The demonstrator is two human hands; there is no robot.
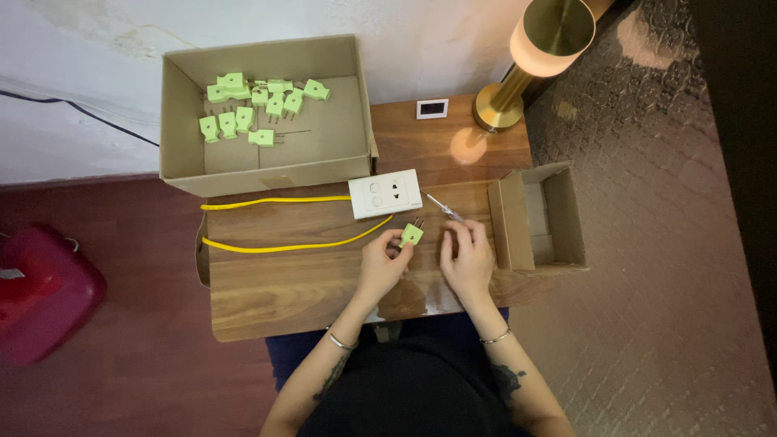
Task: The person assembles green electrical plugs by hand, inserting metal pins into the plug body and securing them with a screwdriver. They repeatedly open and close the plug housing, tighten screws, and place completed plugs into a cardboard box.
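At worktop (307,283) centre, my left hand (380,263) fingers pinch one green plug (411,235), prongs pointing to 12 o'clock at the white socket block (384,194). Right hand (468,260) fingers curl round the screwdriver (443,206). Big box (182,121) at 11 o'clock holds a dozen-odd plugs; small box (566,206) at 3 looks empty. Judging early stage.

Table (307,291) at frame centre. Large open box (182,121) at upper left, overhanging table's far edge, loose plugs (243,109) inside. Socket plate (385,194) mid-table, just right of box's near corner; cable (275,245) runs left from it across table in two lines. Single plug (411,235) below plate, in left hand (380,263). Right hand (468,257) just right of it, screwdriver (443,206) above. Small open box (538,217) at table's right edge. Lamp (526,61) at upper right, far corner.
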